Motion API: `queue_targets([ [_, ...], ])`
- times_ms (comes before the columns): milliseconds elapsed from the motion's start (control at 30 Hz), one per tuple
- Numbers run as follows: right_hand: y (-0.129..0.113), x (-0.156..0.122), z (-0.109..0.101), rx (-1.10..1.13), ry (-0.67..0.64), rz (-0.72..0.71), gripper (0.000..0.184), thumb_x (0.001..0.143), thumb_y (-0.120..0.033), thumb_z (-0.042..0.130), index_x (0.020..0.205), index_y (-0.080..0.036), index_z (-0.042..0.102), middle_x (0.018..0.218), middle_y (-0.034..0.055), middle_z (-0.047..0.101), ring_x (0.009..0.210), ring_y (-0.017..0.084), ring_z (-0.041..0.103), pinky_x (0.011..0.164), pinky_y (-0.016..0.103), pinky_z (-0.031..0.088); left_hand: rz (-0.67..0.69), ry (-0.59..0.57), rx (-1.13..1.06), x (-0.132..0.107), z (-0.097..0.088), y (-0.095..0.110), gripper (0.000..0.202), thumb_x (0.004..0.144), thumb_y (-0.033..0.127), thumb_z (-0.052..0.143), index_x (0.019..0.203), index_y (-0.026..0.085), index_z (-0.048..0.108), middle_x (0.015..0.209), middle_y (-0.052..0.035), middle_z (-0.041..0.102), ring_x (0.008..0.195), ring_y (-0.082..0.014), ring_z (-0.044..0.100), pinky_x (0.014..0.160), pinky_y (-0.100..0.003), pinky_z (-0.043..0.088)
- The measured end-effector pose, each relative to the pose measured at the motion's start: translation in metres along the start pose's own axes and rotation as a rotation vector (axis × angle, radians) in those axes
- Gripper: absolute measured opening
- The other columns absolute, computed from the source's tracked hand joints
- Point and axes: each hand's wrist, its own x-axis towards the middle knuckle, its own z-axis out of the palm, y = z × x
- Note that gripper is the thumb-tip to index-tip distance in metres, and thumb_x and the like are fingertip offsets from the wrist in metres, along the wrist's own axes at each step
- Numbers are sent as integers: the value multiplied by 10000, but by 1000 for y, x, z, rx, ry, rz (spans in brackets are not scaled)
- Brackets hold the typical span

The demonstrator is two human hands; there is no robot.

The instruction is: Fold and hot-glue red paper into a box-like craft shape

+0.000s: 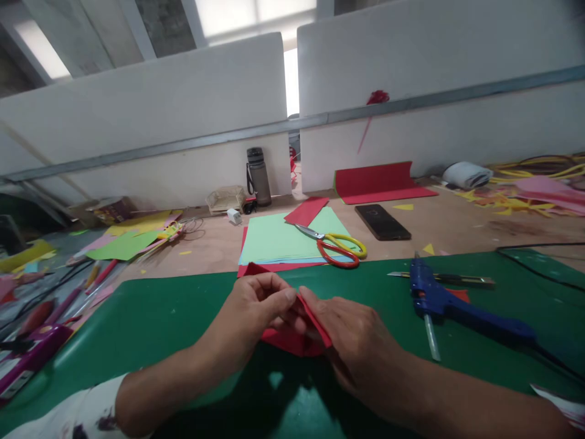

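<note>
A folded piece of red paper (292, 342) is between my two hands, above the green mat (183, 317). My left hand (260, 305) pinches it from the left, thumb and fingertips near its upper edge. From the right, my right hand (354, 329) grips a folded edge of the same paper. Parts of the paper are hidden behind my fingers. Just beyond my hands lie scissors (340, 249) with one red and one yellow handle, resting on a stack of pale green paper (269, 238). A narrow red strip (307, 211) lies by the scissor blades.
A blue glue gun (461, 308) and a craft knife (457, 280) lie to the right. Behind them are a black phone (382, 222) and a folded red sheet (379, 184). A grey bottle (259, 178) stands at the back. Coloured paper and tools clutter the left, including a purple box (34, 360).
</note>
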Motion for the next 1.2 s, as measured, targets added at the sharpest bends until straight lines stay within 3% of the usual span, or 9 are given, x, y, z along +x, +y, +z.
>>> queue_targets([
  [67, 3, 1, 0, -36, 21, -24, 484, 788, -78, 383, 1268, -24, 371, 866, 147, 673, 665, 210, 608, 564, 330, 481, 244, 85, 366, -3, -4, 2, 234, 827, 359, 572, 731, 146, 573, 643, -35, 639, 594, -144, 602, 581, -253, 467],
  [167, 4, 2, -2, -79, 48, -36, 488, 770, -45, 375, 1258, -27, 388, 862, 139, 681, 657, 210, 617, 558, 334, 486, 828, 318, 937, -4, -12, 2, 207, 752, 339, 672, 853, 166, 621, 825, -68, 664, 777, -203, 581, 739, -337, 443],
  [233, 4, 3, -4, -93, 56, -57, 479, 770, -40, 371, 1248, -28, 400, 852, 139, 687, 662, 213, 626, 566, 338, 498, 982, 405, 1186, -1, -17, 1, 297, 749, 287, 678, 1012, 172, 606, 1008, -102, 644, 935, -246, 546, 828, -386, 397],
  [300, 4, 4, -6, -95, 57, -80, 440, 791, -62, 374, 1227, -33, 425, 877, 155, 688, 707, 224, 639, 596, 350, 515, 963, 372, 1304, 5, -20, -1, 238, 783, 209, 627, 1019, 186, 615, 991, -83, 648, 896, -224, 554, 795, -371, 377],
  [367, 4, 5, -7, -91, 67, -89, 387, 818, -98, 398, 1198, -62, 464, 922, 160, 682, 784, 233, 644, 650, 359, 525, 921, 291, 1316, 9, -22, -4, 117, 817, 183, 579, 903, 203, 655, 838, -39, 659, 758, -172, 560, 728, -335, 355],
  [500, 6, 5, -10, -70, 115, -91, 327, 830, -88, 469, 1153, -111, 517, 878, 111, 668, 782, 186, 623, 668, 302, 512, 859, 193, 1259, 12, -24, -6, 172, 860, 211, 525, 784, 210, 679, 677, -11, 630, 659, -133, 536, 694, -311, 325],
  [700, 11, 5, -12, -13, 164, -124, 304, 805, -47, 522, 1092, -144, 548, 751, 44, 610, 635, 127, 531, 560, 246, 436, 834, 156, 1255, 12, -25, -5, 194, 878, 237, 505, 794, 216, 678, 703, -12, 644, 675, -136, 540, 721, -331, 303],
  [1000, 12, 8, -15, -65, 151, -159, 318, 851, -78, 414, 1125, -178, 540, 741, 25, 563, 635, 126, 520, 557, 242, 417, 822, 159, 1276, 10, -22, -5, 232, 893, 183, 448, 828, 213, 669, 716, -14, 651, 694, -142, 539, 828, -370, 292],
  [1200, 11, 11, -16, -71, 154, -164, 287, 844, -76, 434, 1093, -162, 549, 745, 37, 558, 637, 131, 499, 553, 251, 403, 781, 160, 1300, 8, -22, -3, 220, 888, 192, 458, 804, 209, 661, 696, -10, 643, 680, -147, 525, 860, -395, 274],
])
